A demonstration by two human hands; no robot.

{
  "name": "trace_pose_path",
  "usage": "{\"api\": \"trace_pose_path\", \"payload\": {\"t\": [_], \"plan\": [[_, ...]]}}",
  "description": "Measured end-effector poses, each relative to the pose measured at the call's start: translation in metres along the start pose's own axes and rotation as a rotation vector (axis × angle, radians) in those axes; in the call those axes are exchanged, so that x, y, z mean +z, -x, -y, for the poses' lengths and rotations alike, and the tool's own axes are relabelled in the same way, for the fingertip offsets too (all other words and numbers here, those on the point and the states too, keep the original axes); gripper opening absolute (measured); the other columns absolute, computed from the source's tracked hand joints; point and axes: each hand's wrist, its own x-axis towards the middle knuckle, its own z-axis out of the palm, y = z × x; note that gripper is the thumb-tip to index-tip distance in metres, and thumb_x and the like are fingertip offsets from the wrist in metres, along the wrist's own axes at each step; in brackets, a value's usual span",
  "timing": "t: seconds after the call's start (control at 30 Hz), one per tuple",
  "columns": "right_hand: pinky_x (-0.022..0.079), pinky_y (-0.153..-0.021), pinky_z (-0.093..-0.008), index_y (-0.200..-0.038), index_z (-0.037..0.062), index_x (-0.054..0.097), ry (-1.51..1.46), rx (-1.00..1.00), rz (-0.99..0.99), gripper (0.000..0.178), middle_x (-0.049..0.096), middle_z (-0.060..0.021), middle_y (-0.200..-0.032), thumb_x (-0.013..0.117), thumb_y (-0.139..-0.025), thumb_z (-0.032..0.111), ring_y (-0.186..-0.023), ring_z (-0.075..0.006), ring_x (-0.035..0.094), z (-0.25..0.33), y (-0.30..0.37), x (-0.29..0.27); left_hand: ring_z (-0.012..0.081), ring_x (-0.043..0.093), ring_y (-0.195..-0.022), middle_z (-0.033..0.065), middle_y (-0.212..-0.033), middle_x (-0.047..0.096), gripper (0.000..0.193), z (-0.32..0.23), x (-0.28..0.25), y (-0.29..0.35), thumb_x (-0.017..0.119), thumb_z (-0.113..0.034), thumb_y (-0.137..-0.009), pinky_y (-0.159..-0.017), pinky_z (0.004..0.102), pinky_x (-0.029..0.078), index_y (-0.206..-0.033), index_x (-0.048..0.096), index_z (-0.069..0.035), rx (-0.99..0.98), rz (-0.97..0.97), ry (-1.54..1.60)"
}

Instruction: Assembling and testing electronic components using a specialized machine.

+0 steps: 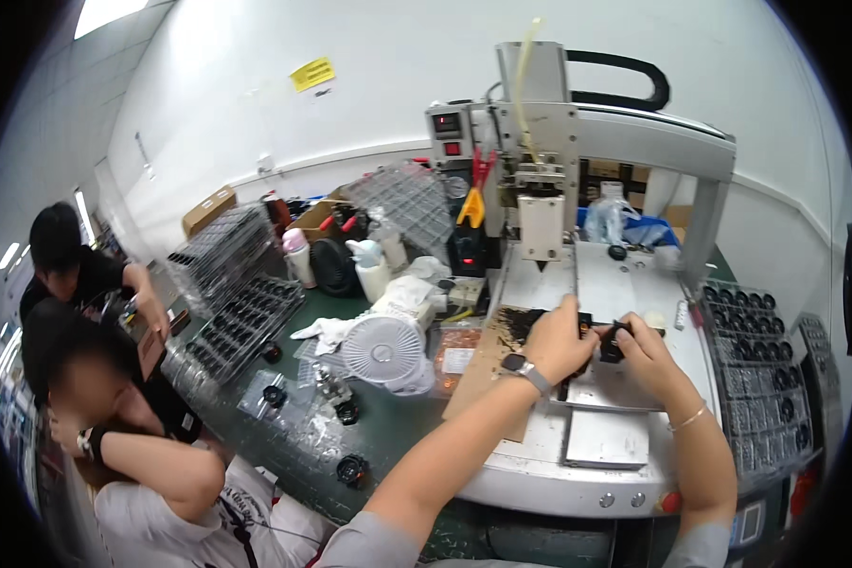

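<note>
In front of me, on the white bed [516, 464] of a bench-top machine, my two hands work close together. My right hand [648, 360] has its fingers closed round a small black part [612, 345]. My left hand [560, 343], with a watch on its wrist, comes in from the left beside a black piece [584, 325]; its index finger points away from me and its thumb reaches toward the right hand's part. What the left fingers grip is mostly hidden. Black crumbs [519, 324] lie on a brown board [478, 383] by that hand. Above and beyond stands the machine head [541, 227] with its pointed tip.
A tray of black round parts [753, 331] stands at the right. Leftward on the green table are a white fan [383, 352], bottles [371, 275], loose black parts [352, 470] and stacked clear trays [246, 327]. Two people [151, 454] are at the far left. A metal block [608, 438] lies nearest me.
</note>
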Motion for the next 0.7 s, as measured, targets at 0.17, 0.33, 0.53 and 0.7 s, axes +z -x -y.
{"api": "trace_pose_path", "payload": {"t": [0.17,0.33,0.53,0.7], "plan": [[0.044,-0.086,-0.0336,-0.108,-0.0035,0.056,0.040,-0.130,0.024,0.024,0.064,-0.0160,-0.099,0.049,-0.096,0.016,-0.091,-0.0285,0.059,-0.015,0.010,-0.010,0.0455,0.063,-0.080,0.0238,-0.075,0.064,0.060,-0.007,0.021,-0.014,0.078,-0.020,-0.074,-0.071,0.0501,0.051,-0.116,0.044,0.007,0.031,-0.011,0.090],[0.041,-0.079,-0.0332,-0.105,-0.0025,0.053,0.184,-0.118,0.072,0.026,0.055,-0.0131,-0.090,0.047,-0.097,0.022,-0.082,-0.0235,0.050,0.003,0.006,-0.003,0.0464,0.063,-0.082,0.0276,-0.078,0.062,0.065,0.011,0.042,-0.021,0.071,-0.002,-0.068,-0.070,0.0495,0.051,-0.120,0.034,0.009,0.030,-0.120,0.187],[0.043,-0.084,-0.0371,-0.104,-0.0031,0.056,0.193,-0.150,0.075,0.032,0.059,-0.0170,-0.094,0.050,-0.093,0.026,-0.089,-0.0306,0.055,0.004,0.005,-0.005,0.0453,0.062,-0.076,0.0263,-0.075,0.060,0.066,-0.022,0.017,-0.020,0.064,-0.001,-0.072,-0.067,0.0500,0.049,-0.127,0.030,0.010,-0.007,-0.221,0.336],[0.046,-0.078,-0.0387,-0.097,-0.0027,0.059,0.110,-0.195,0.083,0.019,0.061,-0.0176,-0.090,0.057,-0.087,0.014,-0.083,-0.0327,0.058,0.007,0.000,-0.010,0.0383,0.055,-0.081,0.0184,-0.082,0.053,0.067,-0.068,-0.059,0.002,0.061,0.002,-0.075,-0.074,0.0460,0.044,-0.136,0.033,0.002,0.532,-0.417,0.306]]}}
